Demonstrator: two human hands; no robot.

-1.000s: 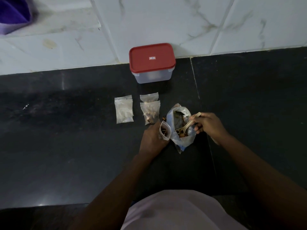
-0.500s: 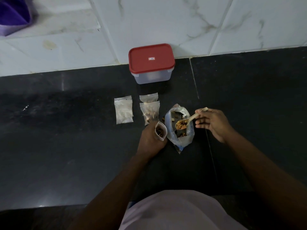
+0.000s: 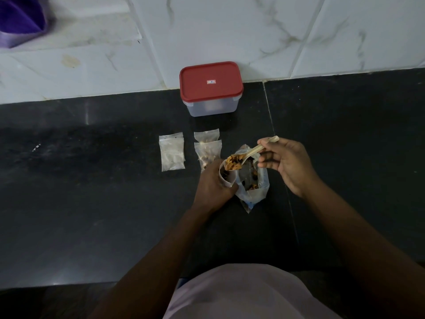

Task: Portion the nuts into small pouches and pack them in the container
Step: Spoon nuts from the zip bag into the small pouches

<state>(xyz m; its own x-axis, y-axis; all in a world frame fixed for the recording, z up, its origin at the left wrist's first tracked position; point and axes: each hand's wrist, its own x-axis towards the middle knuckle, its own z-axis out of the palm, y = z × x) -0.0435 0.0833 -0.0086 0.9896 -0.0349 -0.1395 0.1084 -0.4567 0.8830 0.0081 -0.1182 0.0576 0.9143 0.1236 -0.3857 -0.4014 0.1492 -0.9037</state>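
Black polished stone countertop (image 3: 92,203) fills most of the frame, with white marbled wall tiles (image 3: 230,31) across the top. At upper centre, against the tiles, stands a clear rectangular plastic container (image 3: 210,107) with its red lid (image 3: 211,82) on. Just below it, slightly left of centre, lie small clear plastic pouches: a pale stack (image 3: 172,154) on the left, and beside it two pouches (image 3: 207,148) holding dark nuts. In the centre, the left hand (image 3: 212,187) has its fingers wrapped around a small open pouch (image 3: 227,174), held upright. Touching it on the right is a larger crumpled clear plastic bag (image 3: 255,183) of nuts resting on the counter. The right hand (image 3: 285,164) pinches the handle of a pale wooden spoon (image 3: 257,149) between thumb and fingers; its bowl, heaped with brown nuts (image 3: 232,164), sits at the small pouch's mouth. A purple object (image 3: 20,17) shows at upper left.
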